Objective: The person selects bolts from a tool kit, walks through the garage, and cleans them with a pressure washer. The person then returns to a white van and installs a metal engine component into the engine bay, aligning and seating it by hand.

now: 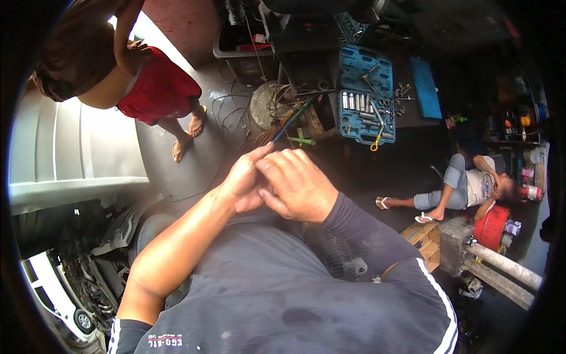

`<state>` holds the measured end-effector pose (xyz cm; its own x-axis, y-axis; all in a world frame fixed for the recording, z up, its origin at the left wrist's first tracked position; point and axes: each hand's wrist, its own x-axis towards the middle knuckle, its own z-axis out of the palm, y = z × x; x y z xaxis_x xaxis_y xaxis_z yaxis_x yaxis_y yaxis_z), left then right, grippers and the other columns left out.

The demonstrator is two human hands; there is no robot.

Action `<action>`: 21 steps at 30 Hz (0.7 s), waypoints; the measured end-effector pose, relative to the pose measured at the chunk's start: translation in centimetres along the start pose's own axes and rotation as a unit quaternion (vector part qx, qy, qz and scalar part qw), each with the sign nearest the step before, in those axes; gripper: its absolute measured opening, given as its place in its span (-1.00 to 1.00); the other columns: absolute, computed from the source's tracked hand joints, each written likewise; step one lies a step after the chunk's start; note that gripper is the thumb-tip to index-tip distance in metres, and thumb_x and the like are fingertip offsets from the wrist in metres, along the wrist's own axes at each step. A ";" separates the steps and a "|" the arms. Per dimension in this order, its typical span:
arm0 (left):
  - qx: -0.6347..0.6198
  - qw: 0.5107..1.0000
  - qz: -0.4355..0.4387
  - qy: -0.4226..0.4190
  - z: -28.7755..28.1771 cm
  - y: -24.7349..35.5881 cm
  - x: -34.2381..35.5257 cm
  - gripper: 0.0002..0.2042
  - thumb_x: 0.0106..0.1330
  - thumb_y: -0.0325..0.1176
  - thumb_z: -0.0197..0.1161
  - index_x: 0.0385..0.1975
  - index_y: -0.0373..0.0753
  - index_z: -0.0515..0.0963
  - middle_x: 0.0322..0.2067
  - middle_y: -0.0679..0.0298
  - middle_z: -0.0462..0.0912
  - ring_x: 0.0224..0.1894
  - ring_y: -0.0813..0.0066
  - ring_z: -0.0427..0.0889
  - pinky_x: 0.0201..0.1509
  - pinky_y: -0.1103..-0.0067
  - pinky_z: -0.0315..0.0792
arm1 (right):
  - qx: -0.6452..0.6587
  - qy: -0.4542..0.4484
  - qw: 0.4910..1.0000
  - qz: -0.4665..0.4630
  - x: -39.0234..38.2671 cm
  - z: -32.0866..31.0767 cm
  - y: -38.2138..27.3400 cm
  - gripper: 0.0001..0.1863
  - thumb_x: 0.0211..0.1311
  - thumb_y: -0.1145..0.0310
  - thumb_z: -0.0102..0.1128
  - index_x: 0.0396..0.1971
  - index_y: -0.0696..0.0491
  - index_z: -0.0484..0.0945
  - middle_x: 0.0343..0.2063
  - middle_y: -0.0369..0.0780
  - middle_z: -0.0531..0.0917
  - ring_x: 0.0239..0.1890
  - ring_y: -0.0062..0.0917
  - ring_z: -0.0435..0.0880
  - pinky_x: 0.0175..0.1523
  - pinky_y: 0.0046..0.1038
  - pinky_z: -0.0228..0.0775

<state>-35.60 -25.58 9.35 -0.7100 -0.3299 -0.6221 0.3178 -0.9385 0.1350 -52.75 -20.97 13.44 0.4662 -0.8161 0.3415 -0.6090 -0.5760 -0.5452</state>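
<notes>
In front of my dark shirt [277,295], my two hands meet. My left hand [240,180] comes in bare-armed, its palm turned toward the right hand and its thumb stretched along the top. Over its palm and fingers lies my right hand [300,187], fingers bent and pressed together, a dark sleeve reaching the wrist. Both hands look closed against each other. Anything between them is hidden. Just beyond the fingertips, the end of a thin blue and green stick [298,115] shows; whether a hand touches it I cannot tell.
A blue socket set case [367,94] lies open at the back right, beside a blue panel [425,87]. One person in red shorts [162,85] stands at the left near a silvery vehicle panel [76,153]. Another person [460,189] sits at the right by a red reel [491,227].
</notes>
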 end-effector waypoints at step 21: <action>-0.110 0.992 0.060 -0.020 -1.4 0.8 -4.3 -0.24 0.57 0.27 0.00 0.26 -0.47 0.42 0.18 -0.14 0.56 0.24 -0.05 0.61 0.41 0.11 0.51 | -0.185 0.046 0.795 0.575 -12.3 4.8 26.9 -0.69 0.24 0.12 0.42 -0.28 0.09 0.75 -0.20 0.07 0.79 -0.05 0.06 0.75 0.07 -0.05 0.57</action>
<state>-31.38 -24.81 11.04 -0.6811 -0.4462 -0.5805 0.5280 -0.8486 0.0328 -71.82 -26.24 -9.09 -0.5750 -0.8030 -0.1568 -0.7538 0.5945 -0.2799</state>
